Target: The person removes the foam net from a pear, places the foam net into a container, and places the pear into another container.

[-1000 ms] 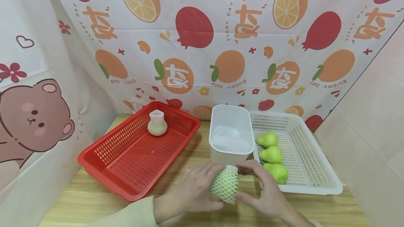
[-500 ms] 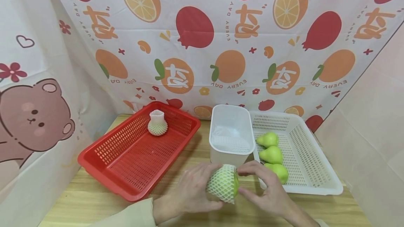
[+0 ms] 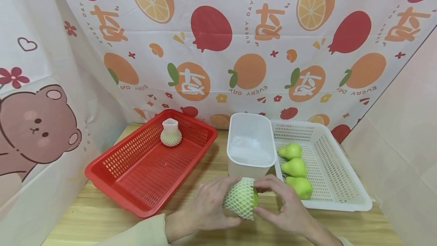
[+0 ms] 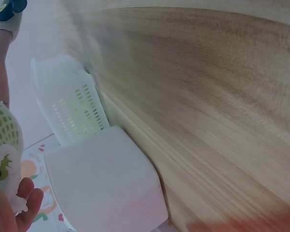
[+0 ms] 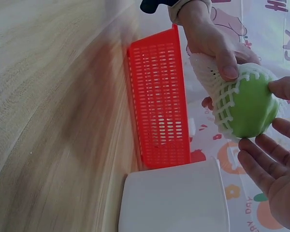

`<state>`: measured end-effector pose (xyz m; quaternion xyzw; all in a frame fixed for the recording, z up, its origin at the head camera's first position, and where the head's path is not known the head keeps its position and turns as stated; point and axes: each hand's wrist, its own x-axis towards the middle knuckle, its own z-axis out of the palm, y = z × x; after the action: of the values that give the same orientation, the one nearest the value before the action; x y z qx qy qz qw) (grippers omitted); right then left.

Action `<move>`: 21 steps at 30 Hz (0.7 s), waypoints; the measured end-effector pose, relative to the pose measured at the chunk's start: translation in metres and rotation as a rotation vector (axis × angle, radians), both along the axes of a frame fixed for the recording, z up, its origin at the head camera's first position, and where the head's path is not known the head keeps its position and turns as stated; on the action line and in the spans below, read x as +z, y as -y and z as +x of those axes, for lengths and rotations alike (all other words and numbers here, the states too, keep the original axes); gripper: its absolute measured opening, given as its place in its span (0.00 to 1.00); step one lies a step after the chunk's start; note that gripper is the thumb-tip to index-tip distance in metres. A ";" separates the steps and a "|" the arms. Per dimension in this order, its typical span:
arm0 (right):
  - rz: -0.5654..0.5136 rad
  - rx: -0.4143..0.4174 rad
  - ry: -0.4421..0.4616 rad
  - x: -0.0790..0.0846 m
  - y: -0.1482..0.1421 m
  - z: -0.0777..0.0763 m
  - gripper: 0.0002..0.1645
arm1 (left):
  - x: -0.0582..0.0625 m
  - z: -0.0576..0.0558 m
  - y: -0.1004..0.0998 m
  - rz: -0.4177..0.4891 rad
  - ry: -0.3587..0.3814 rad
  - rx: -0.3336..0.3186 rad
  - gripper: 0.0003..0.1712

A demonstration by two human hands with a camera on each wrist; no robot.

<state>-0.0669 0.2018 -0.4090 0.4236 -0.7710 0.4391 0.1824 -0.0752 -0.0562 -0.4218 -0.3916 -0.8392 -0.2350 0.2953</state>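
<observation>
A green pear (image 5: pixel 253 108) sits partly inside a white foam net sleeve (image 3: pixel 240 198), held above the table's near side. My left hand (image 3: pixel 211 202) grips the sleeved pear from the left, its thumb on the net in the right wrist view. My right hand (image 3: pixel 288 208) is at the bare round end: the thumb touches the pear from one side and fingertips touch it from the other, close to the net's edge. In the left wrist view, the gathered end of the net (image 4: pixel 12 169) shows a dark stem inside.
A red basket (image 3: pixel 136 204) at left contains one netted pear (image 3: pixel 170 136). A white bin (image 3: pixel 250 120) with more foam nets (image 3: pixel 250 155) stands behind my hands. Beside it, a white basket (image 3: pixel 351 185) holds three bare pears (image 3: pixel 295 167). A printed curtain (image 3: pixel 211 48) hangs behind.
The sleeved pear has shifted slightly left and turned, so more of its bare green end shows on the right. My right fingers and thumb have come onto that end.
</observation>
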 end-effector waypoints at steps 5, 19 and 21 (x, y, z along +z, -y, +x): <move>0.007 0.004 0.008 0.001 0.002 0.000 0.31 | 0.000 -0.001 0.000 -0.006 -0.015 -0.009 0.59; 0.125 -0.062 0.161 0.001 0.005 0.001 0.40 | 0.001 -0.001 -0.002 -0.035 0.015 -0.037 0.58; 0.144 -0.077 0.186 0.000 0.006 0.002 0.43 | 0.002 -0.001 -0.002 -0.047 0.007 -0.036 0.59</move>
<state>-0.0652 0.1961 -0.4090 0.3630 -0.8299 0.4127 0.0959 -0.0760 -0.0538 -0.4203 -0.4127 -0.8383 -0.2221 0.2788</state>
